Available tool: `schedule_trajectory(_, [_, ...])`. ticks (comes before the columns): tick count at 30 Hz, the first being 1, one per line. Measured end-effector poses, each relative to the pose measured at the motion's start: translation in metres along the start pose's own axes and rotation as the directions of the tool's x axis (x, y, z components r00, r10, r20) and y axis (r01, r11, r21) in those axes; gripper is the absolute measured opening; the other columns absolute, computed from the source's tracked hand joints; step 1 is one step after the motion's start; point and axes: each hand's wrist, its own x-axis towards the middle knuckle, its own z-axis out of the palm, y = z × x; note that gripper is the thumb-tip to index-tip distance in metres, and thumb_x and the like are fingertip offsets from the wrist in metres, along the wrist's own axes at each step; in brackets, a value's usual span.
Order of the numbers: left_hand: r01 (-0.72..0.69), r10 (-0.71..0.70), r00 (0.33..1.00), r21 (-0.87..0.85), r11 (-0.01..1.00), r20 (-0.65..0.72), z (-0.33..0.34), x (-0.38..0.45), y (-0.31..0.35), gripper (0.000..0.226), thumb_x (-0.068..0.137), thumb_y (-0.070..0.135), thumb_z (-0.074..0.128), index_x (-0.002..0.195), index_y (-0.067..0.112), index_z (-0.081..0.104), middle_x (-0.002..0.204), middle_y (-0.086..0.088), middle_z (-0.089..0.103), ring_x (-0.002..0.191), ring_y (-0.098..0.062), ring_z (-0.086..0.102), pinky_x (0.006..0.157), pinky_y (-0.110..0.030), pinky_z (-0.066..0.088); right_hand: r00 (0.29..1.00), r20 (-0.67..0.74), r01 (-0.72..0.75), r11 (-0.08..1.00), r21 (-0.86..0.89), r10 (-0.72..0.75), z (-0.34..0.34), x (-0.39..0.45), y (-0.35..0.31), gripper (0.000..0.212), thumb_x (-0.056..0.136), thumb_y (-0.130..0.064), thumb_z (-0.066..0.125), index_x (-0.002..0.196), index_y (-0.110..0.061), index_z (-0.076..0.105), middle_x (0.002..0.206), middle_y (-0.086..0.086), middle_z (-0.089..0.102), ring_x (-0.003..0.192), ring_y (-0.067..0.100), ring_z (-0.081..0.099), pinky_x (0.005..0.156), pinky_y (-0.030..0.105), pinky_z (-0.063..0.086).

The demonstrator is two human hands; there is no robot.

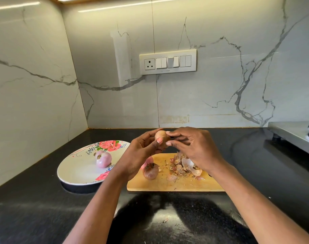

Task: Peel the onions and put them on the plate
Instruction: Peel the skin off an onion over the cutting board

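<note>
My left hand (pixel 141 152) grips a brown-skinned onion (pixel 161 137) in the air above the wooden cutting board (pixel 183 184). My right hand (pixel 194 147) pinches the same onion's right end with its fingertips. An unpeeled onion (pixel 150 171) lies on the board's left part, with a pinkish onion (pixel 149 160) half hidden behind my left wrist. One peeled pink onion (pixel 103 159) lies on the white floral plate (pixel 76 171) to the left of the board. A heap of onion peels (pixel 183 166) covers the board's middle.
The black counter (pixel 44 208) meets marble walls at the back and left. A steel stove edge (pixel 292 132) juts in at the right. A switch panel (pixel 167 62) is on the back wall. A scrap of peel (pixel 165 221) lies on the counter near me.
</note>
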Motion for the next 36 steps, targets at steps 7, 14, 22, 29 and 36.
schedule_trajectory(7, [-0.001, 0.002, 1.000, 0.058, 0.998, -0.023, -0.001, 0.000, 0.000, 0.043, 0.093, 0.032, 0.062, 0.135, 0.019, 0.062, 0.120, -0.003, 0.074, 0.111, -0.019, 0.070, 0.096, -0.032, 0.055, 0.993, -0.066, 0.087, 0.988, -0.126, -0.096, 0.002, 0.002, 0.001, 0.016, 0.084, -0.011, 0.081, 0.100, -0.010, 0.079, 0.092, 0.000, 0.076, 0.080, 0.005, 0.072, 0.067, 0.022, 0.060])
schedule_trajectory(14, [0.023, -0.022, 1.000, 0.065, 0.998, -0.011, 0.002, -0.001, -0.001, 0.039, 0.095, 0.034, 0.060, 0.131, 0.020, 0.065, 0.114, -0.007, 0.074, 0.101, -0.022, 0.072, 0.090, -0.030, 0.057, 0.992, -0.035, 0.115, 0.971, -0.212, -0.125, 0.005, -0.001, -0.003, 0.011, 0.083, -0.002, 0.079, 0.093, -0.007, 0.074, 0.087, 0.004, 0.074, 0.074, 0.008, 0.070, 0.066, 0.017, 0.058])
schedule_trajectory(22, [0.037, -0.037, 0.999, 0.000, 0.999, 0.020, 0.003, 0.000, -0.001, 0.045, 0.093, 0.034, 0.059, 0.134, 0.018, 0.062, 0.119, -0.006, 0.074, 0.108, -0.026, 0.072, 0.095, -0.032, 0.057, 0.986, -0.151, -0.100, 0.979, -0.176, 0.074, 0.001, 0.003, 0.001, 0.010, 0.087, -0.006, 0.077, 0.095, -0.009, 0.074, 0.082, -0.004, 0.073, 0.072, 0.005, 0.069, 0.068, 0.015, 0.057])
schedule_trajectory(29, [0.039, -0.041, 0.999, -0.059, 0.998, -0.036, 0.001, 0.002, -0.001, 0.046, 0.088, 0.030, 0.062, 0.133, 0.021, 0.061, 0.123, -0.009, 0.070, 0.106, -0.026, 0.072, 0.094, -0.033, 0.058, 0.967, 0.091, -0.223, 0.961, -0.161, 0.240, -0.005, -0.002, 0.003, 0.023, 0.094, -0.008, 0.069, 0.114, -0.017, 0.075, 0.103, -0.006, 0.076, 0.091, 0.001, 0.071, 0.086, 0.022, 0.059])
schedule_trajectory(36, [0.012, -0.012, 1.000, 0.003, 1.000, -0.019, 0.002, 0.002, -0.001, 0.045, 0.092, 0.030, 0.063, 0.137, 0.021, 0.060, 0.122, -0.004, 0.073, 0.112, -0.022, 0.070, 0.093, -0.032, 0.057, 0.983, -0.001, -0.185, 0.982, 0.033, 0.185, 0.003, 0.001, -0.010, 0.023, 0.083, -0.011, 0.081, 0.105, -0.015, 0.076, 0.095, -0.006, 0.077, 0.087, 0.001, 0.072, 0.080, 0.016, 0.057])
